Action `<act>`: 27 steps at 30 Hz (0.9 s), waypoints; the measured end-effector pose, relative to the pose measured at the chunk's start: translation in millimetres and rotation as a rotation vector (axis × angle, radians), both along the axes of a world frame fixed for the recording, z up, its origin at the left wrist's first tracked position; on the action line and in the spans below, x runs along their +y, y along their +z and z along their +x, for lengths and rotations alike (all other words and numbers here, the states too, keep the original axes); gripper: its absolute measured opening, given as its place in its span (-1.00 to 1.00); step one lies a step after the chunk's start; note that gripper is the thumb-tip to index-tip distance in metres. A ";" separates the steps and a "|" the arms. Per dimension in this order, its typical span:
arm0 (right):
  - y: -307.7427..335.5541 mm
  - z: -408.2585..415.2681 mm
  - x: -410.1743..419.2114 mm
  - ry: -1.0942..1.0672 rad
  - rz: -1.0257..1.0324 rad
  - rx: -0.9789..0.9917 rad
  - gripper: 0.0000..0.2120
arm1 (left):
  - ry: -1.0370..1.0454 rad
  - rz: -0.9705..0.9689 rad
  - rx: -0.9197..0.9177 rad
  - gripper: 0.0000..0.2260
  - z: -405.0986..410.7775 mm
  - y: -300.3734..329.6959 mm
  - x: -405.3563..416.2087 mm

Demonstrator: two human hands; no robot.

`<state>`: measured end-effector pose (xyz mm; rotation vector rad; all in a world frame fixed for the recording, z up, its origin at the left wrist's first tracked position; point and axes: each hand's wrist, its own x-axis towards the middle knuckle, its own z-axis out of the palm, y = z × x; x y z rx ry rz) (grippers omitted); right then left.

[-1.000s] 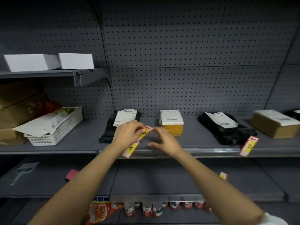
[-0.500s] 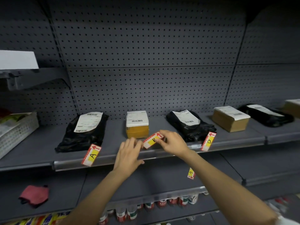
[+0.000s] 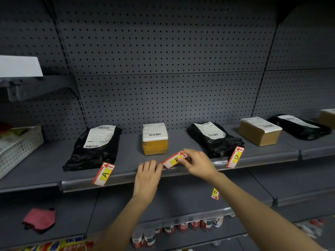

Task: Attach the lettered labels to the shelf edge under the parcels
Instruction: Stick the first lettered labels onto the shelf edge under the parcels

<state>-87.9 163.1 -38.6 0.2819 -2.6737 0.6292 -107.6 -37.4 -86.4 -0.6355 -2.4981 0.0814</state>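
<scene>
My right hand [image 3: 198, 164] pinches a red-and-yellow label marked B [image 3: 174, 160], tilted, just above the shelf edge [image 3: 126, 177] in front of the yellow box parcel [image 3: 155, 139]. My left hand [image 3: 147, 176] rests flat on the shelf edge left of that label, fingers together, holding nothing. Label A [image 3: 103, 173] hangs on the edge under the left black bag parcel [image 3: 94, 147]. Label D [image 3: 235, 157] hangs on the edge by the second black bag [image 3: 215, 140]. A brown box [image 3: 259, 131] and another black bag [image 3: 299, 126] lie further right.
A white basket [image 3: 20, 145] stands at the far left of the shelf. On the lower shelf lie a red cloth [image 3: 39, 219] and a small loose label [image 3: 215, 193]. Bottles [image 3: 181, 228] stand on the shelf below. Perforated grey back panels rise behind.
Label A left my hands and now hangs on the edge under the left bag. My view and hands moved right; my right hand now holds label B near the yellow box.
</scene>
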 end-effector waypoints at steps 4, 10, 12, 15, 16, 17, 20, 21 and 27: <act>-0.3 2.3 -2.3 -0.029 0.013 0.007 -0.80 | -0.006 0.070 -0.029 -0.60 4.0 -0.5 -1.6; -13.6 -1.8 -19.3 0.027 0.145 -0.005 -0.84 | -0.116 0.474 -0.191 -0.83 -1.4 -1.1 -16.7; -18.8 -4.4 -27.3 0.042 0.189 -0.016 -0.81 | -0.127 0.499 -0.213 -0.81 -1.0 2.6 -19.5; -21.0 -4.6 -35.9 0.036 0.199 0.009 -0.74 | -0.127 0.503 -0.208 -0.78 4.6 5.1 -20.2; -21.2 -3.1 -36.4 0.031 0.176 0.019 -0.68 | -0.130 0.524 -0.200 -0.78 7.4 5.1 -19.5; -21.3 -0.6 -35.0 0.015 0.140 0.030 -0.61 | -0.140 0.550 -0.193 -0.78 10.6 5.3 -18.0; -22.3 9.6 -21.2 -0.087 0.016 0.102 -0.49 | -0.204 0.604 -0.189 -0.77 23.0 7.3 -3.8; -23.0 13.2 -13.7 -0.119 -0.013 0.124 -0.49 | -0.228 0.614 -0.195 -0.78 27.0 8.3 3.7; -21.8 31.8 50.7 -0.254 0.044 0.195 -0.60 | -0.356 0.663 -0.292 -0.82 42.6 10.5 62.4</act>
